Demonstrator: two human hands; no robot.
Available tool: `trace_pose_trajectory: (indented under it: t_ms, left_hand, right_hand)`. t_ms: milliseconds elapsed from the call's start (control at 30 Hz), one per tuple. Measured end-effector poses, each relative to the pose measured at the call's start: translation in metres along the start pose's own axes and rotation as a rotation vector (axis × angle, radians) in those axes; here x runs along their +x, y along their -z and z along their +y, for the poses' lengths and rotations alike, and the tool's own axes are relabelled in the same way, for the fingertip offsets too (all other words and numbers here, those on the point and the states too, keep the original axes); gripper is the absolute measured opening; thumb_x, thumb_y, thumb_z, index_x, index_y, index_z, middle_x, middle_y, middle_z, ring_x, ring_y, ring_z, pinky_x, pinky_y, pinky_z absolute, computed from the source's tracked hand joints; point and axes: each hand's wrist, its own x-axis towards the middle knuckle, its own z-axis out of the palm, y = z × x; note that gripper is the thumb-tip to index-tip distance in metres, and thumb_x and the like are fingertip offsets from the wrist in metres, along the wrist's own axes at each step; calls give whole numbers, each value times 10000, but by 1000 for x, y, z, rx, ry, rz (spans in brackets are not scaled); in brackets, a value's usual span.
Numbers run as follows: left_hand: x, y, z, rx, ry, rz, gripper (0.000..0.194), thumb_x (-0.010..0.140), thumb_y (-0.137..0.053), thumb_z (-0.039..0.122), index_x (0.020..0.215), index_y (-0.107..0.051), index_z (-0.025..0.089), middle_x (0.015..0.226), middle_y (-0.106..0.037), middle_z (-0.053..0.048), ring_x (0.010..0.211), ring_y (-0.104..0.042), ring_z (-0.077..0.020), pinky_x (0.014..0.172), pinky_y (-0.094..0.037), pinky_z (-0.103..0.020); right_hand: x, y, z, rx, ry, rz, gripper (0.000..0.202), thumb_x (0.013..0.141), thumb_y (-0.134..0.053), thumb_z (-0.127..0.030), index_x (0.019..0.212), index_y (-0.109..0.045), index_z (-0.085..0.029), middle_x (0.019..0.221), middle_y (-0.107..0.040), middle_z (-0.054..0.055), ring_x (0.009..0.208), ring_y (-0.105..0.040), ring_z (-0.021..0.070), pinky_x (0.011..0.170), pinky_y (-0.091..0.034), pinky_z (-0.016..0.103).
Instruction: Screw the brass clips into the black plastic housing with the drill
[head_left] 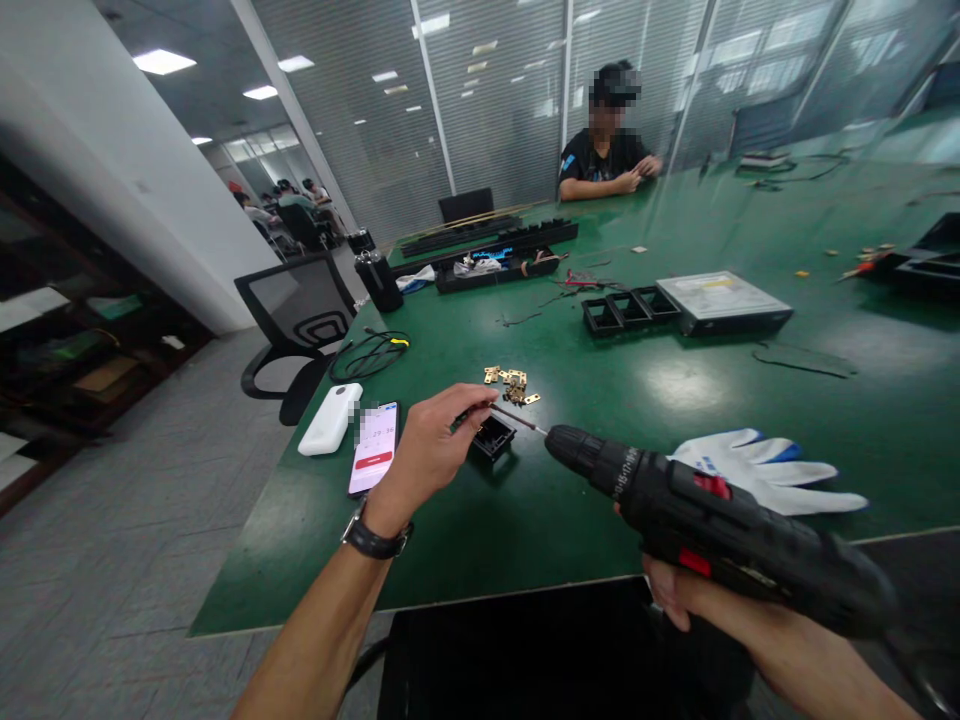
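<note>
My right hand (671,592) is wrapped round the grip of a black power drill (697,510) with red switches. A long thin screwdriver bit (519,416) sticks out of its chuck and points left. At the bit's far end, the thumb and fingers of my left hand (433,440) are pinched together. What they hold there is too small to make out. Just below these fingertips is a small black open plastic box (493,438), partly covered by my left hand. Beyond it lies a small pile of brass-coloured metal plates (514,380).
On the green table (450,555), a phone (375,447) and white power bank (330,420) lie left. A white glove (765,470) lies behind the drill. Farther back are a black three-part frame (630,308), metal-topped box (724,300) and black tray (495,270). A person sits across.
</note>
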Motion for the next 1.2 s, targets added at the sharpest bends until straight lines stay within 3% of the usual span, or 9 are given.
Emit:
trace_pose_trajectory:
  t_ms: [100,233,300,400,567,700,933,1067,1200]
  left_hand:
    - [0,-2,-1,26,-23,9,243,1015,-644,159,1204,-774,240,1176,-820,-40,1086,-774,-171,996,-614,-336]
    - [1,-4,0,38,-61,32,264,1028,-638,180,1259,-750,237,1196,-817,-48,1105,-772,-173,1012,-617,-351]
    - [2,-5,2,27,-51,47,307,1030,-641,195,1322,-721,245,1224,-811,-50,1114,-769,-173,1028,-616,-365]
    - [2,-8,3,-24,1,61,393,1023,-652,210,1410,-667,269,1265,-801,-46,1087,-769,-169,1034,-620,-380]
    - [0,-9,-2,-178,71,89,557,982,-707,264,1518,-564,302,1452,-708,-92,1057,-761,-174,1039,-620,-408]
    - [-13,-11,-19,-57,262,157,819,915,-781,457,1627,-414,285,1604,-555,-175,1243,-699,-280,1055,-589,-497]
    - [-35,-30,-37,208,510,-190,1257,770,-768,783,1711,-219,157,1695,-399,-267,1556,-424,-463,1260,-367,-674]
    - [-32,-39,-33,236,476,-154,1218,775,-797,720,1699,-224,173,1635,-449,-256,1484,-503,-456,1214,-436,-667]
    - [-26,-41,-31,192,296,-34,1148,780,-869,482,1685,-203,247,1638,-398,-184,1517,-467,-381,1267,-430,-594]
  right_hand:
    - [-3,-1,8,162,-51,-104,391,972,-617,-478,679,-666,-224,701,-653,31,685,-625,225,768,-505,401]
    - [-5,-10,7,396,-126,-55,389,939,-702,-537,774,-732,-185,663,-616,28,638,-585,198,704,-476,378]
    - [-5,-17,4,526,-167,2,346,886,-776,-495,1011,-789,-173,642,-601,0,587,-556,179,671,-462,367]
    - [-3,-24,0,668,-210,53,547,832,-831,-448,1290,-745,-161,634,-594,-23,534,-527,165,636,-454,363]
    - [0,-27,3,752,-193,62,579,834,-840,-398,1345,-721,-151,634,-600,-21,510,-533,167,630,-466,387]
    - [0,-27,7,782,-167,61,543,845,-833,-366,1335,-713,-163,623,-594,-30,512,-536,158,625,-461,375]
    - [1,-28,8,765,-181,121,507,847,-835,-359,1301,-714,-169,631,-596,-32,526,-524,145,635,-469,361]
    - [2,-27,5,723,-198,103,540,842,-838,-375,1319,-708,-157,622,-586,-31,536,-522,149,632,-466,353]
    - [0,-23,3,587,-174,99,510,875,-812,-428,1293,-720,-150,622,-594,-18,563,-537,166,634,-447,352]
